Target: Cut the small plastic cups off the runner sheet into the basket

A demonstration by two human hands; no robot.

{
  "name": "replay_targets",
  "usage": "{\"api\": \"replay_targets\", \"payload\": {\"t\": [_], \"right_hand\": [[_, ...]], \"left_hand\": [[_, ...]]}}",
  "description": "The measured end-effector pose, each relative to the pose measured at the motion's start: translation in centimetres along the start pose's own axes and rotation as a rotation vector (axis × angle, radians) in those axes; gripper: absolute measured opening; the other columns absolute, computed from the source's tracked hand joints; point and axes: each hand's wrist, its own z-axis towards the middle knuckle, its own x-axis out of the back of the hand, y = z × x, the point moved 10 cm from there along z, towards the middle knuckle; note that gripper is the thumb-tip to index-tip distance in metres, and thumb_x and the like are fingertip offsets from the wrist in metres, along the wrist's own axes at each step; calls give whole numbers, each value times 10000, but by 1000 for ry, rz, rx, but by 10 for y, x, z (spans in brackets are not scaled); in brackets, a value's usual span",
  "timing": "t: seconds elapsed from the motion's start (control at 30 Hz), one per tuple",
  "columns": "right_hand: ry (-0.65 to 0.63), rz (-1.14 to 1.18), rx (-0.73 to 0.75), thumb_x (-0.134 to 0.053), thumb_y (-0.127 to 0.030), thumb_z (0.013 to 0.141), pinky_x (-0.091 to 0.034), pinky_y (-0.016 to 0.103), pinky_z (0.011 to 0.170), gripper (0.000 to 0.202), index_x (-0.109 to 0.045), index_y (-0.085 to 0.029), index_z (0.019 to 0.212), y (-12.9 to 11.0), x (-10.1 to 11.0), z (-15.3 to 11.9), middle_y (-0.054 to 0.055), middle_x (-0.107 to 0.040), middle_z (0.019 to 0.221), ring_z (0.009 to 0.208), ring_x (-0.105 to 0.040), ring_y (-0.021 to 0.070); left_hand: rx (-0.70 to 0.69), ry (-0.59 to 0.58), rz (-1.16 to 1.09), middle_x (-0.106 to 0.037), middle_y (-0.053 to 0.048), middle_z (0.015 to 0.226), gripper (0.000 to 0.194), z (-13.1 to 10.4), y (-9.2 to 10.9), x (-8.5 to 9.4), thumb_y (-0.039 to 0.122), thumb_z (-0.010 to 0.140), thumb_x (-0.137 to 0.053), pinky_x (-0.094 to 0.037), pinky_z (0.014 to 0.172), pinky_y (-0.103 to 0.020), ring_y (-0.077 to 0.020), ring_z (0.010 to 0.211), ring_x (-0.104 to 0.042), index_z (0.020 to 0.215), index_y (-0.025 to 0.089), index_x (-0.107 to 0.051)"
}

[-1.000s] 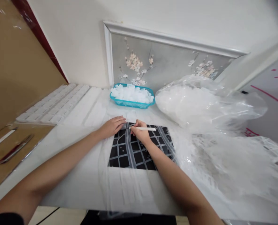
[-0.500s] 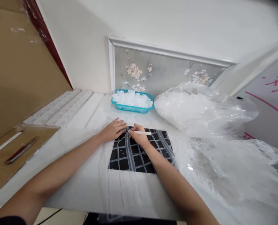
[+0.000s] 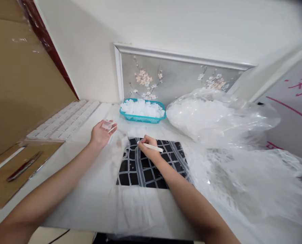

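My left hand (image 3: 100, 135) is turned palm up, left of the black sheet, and holds a small clear plastic piece (image 3: 106, 124) between thumb and fingers. My right hand (image 3: 149, 146) grips a slim white pen-like tool (image 3: 154, 147), its tip at the upper left part of the black sheet (image 3: 148, 174). Grey lines cross that sheet in a street-map pattern. Behind it stands a turquoise basket (image 3: 143, 119) heaped with small translucent white pieces.
Rows of white pieces (image 3: 64, 123) line the table's left side. A red knife-like tool (image 3: 23, 166) and a white strip (image 3: 5, 162) lie on a brown board (image 3: 3, 189). At right are a filled clear bag (image 3: 191, 115) and crumpled plastic (image 3: 263, 179).
My left hand has moved left off the black sheet and turned palm up, with the clear plastic piece now showing in it. My right hand has stayed almost in place, its tool tilted slightly.
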Motion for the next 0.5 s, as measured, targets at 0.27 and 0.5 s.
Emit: {"api": "replay_targets", "payload": {"t": [0.27,0.5], "right_hand": [[-95,160,-88,-644,-293,720,-393,234,502,212,-458,-227,642,15,-27,0,-55,-566,503,465,-510,121],[-139,122,-82,-639,-267,722,-415,232,520,174,-490,-218,647,15,-32,-3,-38,-606,529,504,-562,133]], "left_hand": [[-386,-359,808,-688,-56,974,286,-53,4,-42,439,795,-683,-512,761,-322,-223,881,-636,985,227,-692],[-761,-635,1213,-644,-89,1004,284,-85,-15,-73,273,882,-554,-467,908,-429,-249,981,-584,1141,234,-661]]}}
